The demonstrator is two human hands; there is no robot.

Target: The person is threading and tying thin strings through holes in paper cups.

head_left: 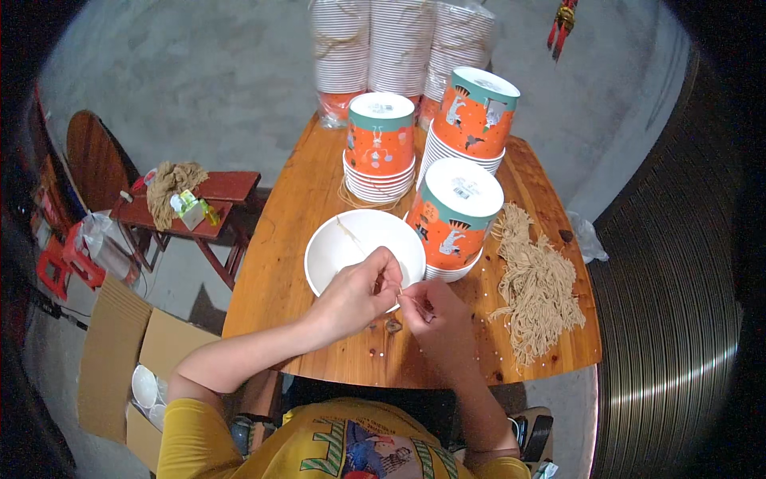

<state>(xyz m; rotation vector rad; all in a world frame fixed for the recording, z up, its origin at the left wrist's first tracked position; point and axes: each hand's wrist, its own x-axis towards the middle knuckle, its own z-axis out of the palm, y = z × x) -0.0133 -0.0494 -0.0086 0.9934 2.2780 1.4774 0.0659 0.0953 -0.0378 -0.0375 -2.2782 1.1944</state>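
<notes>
Just over the near rim of a white paper bucket (323, 243), my left hand (357, 294) and my right hand (440, 315) meet fingertip to fingertip. Both are closed in a pinch on a thin tan cord (400, 293). Another length of cord (348, 231) shows against the bucket's white inside. To the right of that bucket, close to my right hand, stands an upside-down stack of orange and green printed paper buckets (455, 231). Farther right lies a loose heap of tan cords (541, 291) on the wooden table (319, 351).
Two more upside-down bucket stacks (381, 148) (472, 112) stand behind. Tall plastic-wrapped bucket stacks (396, 48) rise at the far end. On the left are a red bench (227, 188) with more cords and an open cardboard box (120, 351). A ribbed shutter (670, 319) borders the right.
</notes>
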